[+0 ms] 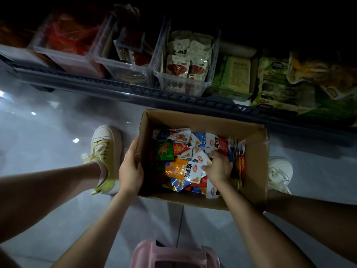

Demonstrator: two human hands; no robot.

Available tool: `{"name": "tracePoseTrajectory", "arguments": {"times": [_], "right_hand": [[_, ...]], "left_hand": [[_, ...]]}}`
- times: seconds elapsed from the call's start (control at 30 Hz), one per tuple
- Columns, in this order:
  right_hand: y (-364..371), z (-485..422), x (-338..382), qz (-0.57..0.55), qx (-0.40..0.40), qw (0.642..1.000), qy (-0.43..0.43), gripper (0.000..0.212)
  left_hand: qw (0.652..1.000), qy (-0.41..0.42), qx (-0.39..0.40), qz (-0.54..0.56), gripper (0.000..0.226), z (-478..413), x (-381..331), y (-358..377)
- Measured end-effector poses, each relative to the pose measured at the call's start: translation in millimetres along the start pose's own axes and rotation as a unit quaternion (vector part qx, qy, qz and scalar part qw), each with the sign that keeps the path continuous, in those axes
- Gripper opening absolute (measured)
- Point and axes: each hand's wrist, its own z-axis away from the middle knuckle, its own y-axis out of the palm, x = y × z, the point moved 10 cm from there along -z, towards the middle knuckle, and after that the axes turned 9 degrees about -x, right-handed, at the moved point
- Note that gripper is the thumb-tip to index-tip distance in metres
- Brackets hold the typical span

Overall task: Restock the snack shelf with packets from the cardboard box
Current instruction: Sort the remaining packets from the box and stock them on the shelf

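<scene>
An open cardboard box (253, 167) stands on the floor in front of the low snack shelf (135, 91). Inside lie several colourful snack packets (180, 169), orange, blue, green and white. My left hand (131, 169) grips the box's left wall, thumb inside. Down among the packets on the right side of the box, my right hand (218, 167) has its fingers curled round some white-edged packets. On the shelf, a clear bin (160, 74) holds white and red packets.
Further clear bins (100, 57) with red packets stand to the left on the shelf, green cartons (235, 76) and bagged goods to the right. My yellow shoe (105, 151) and white shoe (280, 171) flank the box. A pink stool (173, 254) is below me.
</scene>
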Motion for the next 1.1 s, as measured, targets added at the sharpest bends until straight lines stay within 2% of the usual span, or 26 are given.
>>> {"name": "tracePoseTrajectory", "arguments": {"times": [0.07,0.13,0.2,0.27,0.33,0.43,0.5,0.57,0.63,0.7,0.8,0.83,0.87,0.97,1.03,1.1], "right_hand": [[-2.9,-0.6,-14.6,-0.031,0.024,0.999,0.017,0.035],[-8.6,1.8,-26.1,-0.067,0.051,0.996,0.035,0.026],[-24.9,4.0,-29.6,-0.100,0.039,0.993,0.039,0.020],[-49.5,3.5,-30.9,-0.187,0.001,0.981,0.054,0.006],[-75.0,4.8,-28.3,-0.315,-0.018,0.946,0.069,0.016],[-119.8,7.5,-17.6,-0.420,-0.039,0.905,0.048,0.020],[-143.4,13.0,-3.1,-0.484,-0.020,0.875,0.029,0.019],[-157.5,22.5,18.7,-0.513,0.021,0.858,0.004,0.017],[-162.3,35.1,43.0,-0.516,0.060,0.854,-0.026,0.015],[-156.6,49.1,65.3,-0.529,0.106,0.841,-0.041,0.014],[-139.1,60.7,79.5,-0.552,0.156,0.818,-0.040,0.013],[-131.1,58.7,75.2,-0.542,0.153,0.826,-0.033,0.013],[-123.0,53.5,65.5,-0.512,0.132,0.848,-0.026,0.013],[-94.9,32.9,29.9,-0.315,0.050,0.947,-0.036,0.028],[-70.8,28.8,22.2,-0.212,0.063,0.974,-0.055,0.038],[-50.0,25.8,22.7,-0.169,0.087,0.980,-0.060,0.042]], "left_hand": [[1.000,0.002,0.004,-0.008,0.053,-1.0,-3.8,-1.3],[1.000,-0.001,0.009,-0.013,0.053,-0.5,-9.4,-3.6],[0.999,0.010,0.006,-0.036,0.055,-1.1,-15.3,-8.6],[0.995,0.040,-0.020,-0.086,0.053,-4.4,-22.3,-18.0],[0.988,0.062,-0.050,-0.132,0.046,-7.2,-30.9,-27.2],[0.987,0.086,-0.064,-0.122,0.034,-1.8,-56.8,-34.8],[0.989,0.120,-0.024,-0.083,0.029,6.1,-83.8,-28.7],[0.990,0.123,0.069,-0.027,0.031,19.2,-109.5,-12.3],[0.974,0.065,0.192,0.097,0.038,38.0,-129.1,9.7],[0.946,0.015,0.265,0.184,0.038,55.0,-138.1,24.4],[0.952,-0.005,0.230,0.203,0.042,53.2,-127.5,14.0],[0.957,-0.023,0.195,0.211,0.042,47.4,-116.4,3.3],[0.962,-0.046,0.155,0.219,0.041,39.9,-101.6,-9.5],[0.962,-0.100,0.044,0.252,0.038,18.1,-57.1,-47.8],[0.959,-0.117,-0.003,0.259,0.035,7.6,-38.7,-65.2],[0.956,-0.134,-0.024,0.261,0.029,-0.7,-27.5,-70.6]]}}
